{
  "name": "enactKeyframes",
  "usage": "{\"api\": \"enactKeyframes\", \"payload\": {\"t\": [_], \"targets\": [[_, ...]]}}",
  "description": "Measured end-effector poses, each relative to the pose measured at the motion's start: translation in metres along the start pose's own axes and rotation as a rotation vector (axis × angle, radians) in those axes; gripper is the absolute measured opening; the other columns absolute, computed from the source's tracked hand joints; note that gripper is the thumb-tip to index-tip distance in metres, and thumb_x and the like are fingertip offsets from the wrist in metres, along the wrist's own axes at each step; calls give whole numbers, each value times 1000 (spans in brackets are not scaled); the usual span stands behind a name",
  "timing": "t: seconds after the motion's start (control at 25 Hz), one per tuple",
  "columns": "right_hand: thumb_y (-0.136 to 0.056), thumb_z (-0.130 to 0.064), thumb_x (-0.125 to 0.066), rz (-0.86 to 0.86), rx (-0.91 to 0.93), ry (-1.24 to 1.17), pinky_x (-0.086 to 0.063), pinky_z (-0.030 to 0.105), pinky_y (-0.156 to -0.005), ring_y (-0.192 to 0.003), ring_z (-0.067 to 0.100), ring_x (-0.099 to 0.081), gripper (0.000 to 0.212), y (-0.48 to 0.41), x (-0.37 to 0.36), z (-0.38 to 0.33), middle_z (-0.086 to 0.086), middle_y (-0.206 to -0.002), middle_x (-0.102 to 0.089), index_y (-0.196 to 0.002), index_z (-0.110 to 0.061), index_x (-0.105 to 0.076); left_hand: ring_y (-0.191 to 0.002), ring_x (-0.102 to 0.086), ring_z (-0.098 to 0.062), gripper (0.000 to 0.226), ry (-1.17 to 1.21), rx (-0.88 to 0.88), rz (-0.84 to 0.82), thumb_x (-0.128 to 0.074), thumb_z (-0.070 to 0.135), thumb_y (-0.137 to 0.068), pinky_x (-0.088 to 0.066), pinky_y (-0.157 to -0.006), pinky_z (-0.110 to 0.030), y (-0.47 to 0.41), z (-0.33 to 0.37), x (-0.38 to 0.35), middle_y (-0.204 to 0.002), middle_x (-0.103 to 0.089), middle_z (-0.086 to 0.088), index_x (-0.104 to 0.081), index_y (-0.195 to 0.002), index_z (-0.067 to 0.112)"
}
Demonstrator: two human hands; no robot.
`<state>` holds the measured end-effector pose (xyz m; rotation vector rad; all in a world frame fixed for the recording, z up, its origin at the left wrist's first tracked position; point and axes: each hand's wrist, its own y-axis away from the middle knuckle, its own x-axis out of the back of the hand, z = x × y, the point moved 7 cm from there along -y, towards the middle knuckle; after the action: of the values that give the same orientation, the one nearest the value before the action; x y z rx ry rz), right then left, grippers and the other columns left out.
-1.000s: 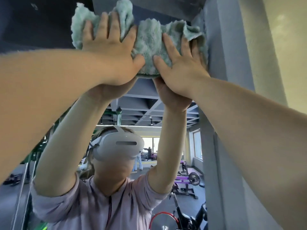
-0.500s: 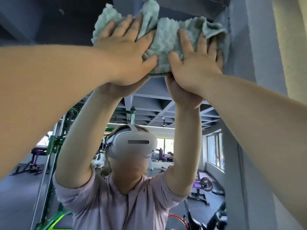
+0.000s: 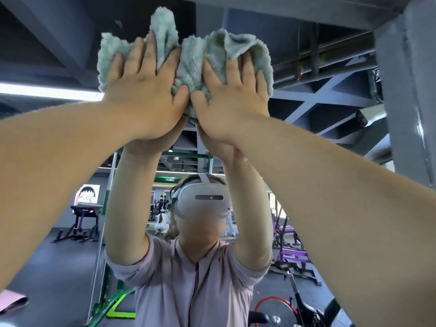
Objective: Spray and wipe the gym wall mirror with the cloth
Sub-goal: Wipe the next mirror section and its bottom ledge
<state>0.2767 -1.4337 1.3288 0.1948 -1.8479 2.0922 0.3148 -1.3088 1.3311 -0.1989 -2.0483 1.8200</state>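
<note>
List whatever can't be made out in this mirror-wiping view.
Head view only:
- Spray bottle: nowhere in frame.
- Middle of the cloth: covered by the left hand and right hand pressing it to the mirror.
- Streaks or wetness on the glass: not discernible.
- Pink object, lower left: cut by the frame edge.

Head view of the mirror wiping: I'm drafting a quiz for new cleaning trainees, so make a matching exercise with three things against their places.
Things
1. fluffy mint-green cloth
2. white plastic headset
3. purple metal bench frame

Places
A. reflected, lower right
B. top, pressed under the left hand and right hand
C. reflected, centre

Pairs: 1-B; 2-C; 3-A
</note>
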Motion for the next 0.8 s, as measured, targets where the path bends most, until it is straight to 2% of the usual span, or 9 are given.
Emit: {"api": "enactKeyframes", "payload": {"t": [0.2, 0.32, 0.44, 0.68, 0.8], "targets": [[-97, -57, -19, -27, 83, 36, 11, 38, -118, -147, 21, 19, 60, 13, 0, 24, 1, -162, 15, -152, -43, 5, -146, 21, -23, 68, 19, 30, -122, -20, 50, -97, 11, -118, -47, 8, 9, -5, -159, 23, -9, 12, -153, 30], [-96, -58, -18, -6, 34, 42, 11, 38, -119, -147, 20, 19, 62, 29, 1, 58, 0, -162, 14, -152, -42, 5, -145, 24, -24, 69, 25, -50, -129, -17, 52, -96, 13, -117, -47, 12, 51, -9, -158, 27, -8, 17, -151, 29], [-96, -59, -18, -15, -66, 64, 10, 39, -119, -147, 20, 18, 62, 53, 7, 122, 0, -162, 13, -151, -44, 8, -145, 24, -25, 70, 48, -128, -133, -16, 53, -95, 13, -117, -48, 13, 113, -17, -158, 27, -9, 16, -152, 28], [-98, -60, -17, -76, -191, 51, 8, 41, -119, -148, 23, 17, 60, 89, 16, 226, 1, -162, 12, -149, -47, 11, -146, 22, -27, 71, 23, -201, -94, -13, 58, -94, 13, -117, -50, 2, 210, -26, -159, 24, -9, 15, -152, 28], [-99, -56, -21, -80, -201, 11, 9, 40, -118, -147, 23, 17, 61, 97, 20, 253, 0, -162, 15, -151, -43, 9, -146, 21, -27, 69, 36, -210, -83, -16, 55, -96, 13, -116, -50, -2, 248, -27, -159, 22, -10, 13, -152, 28]]}}
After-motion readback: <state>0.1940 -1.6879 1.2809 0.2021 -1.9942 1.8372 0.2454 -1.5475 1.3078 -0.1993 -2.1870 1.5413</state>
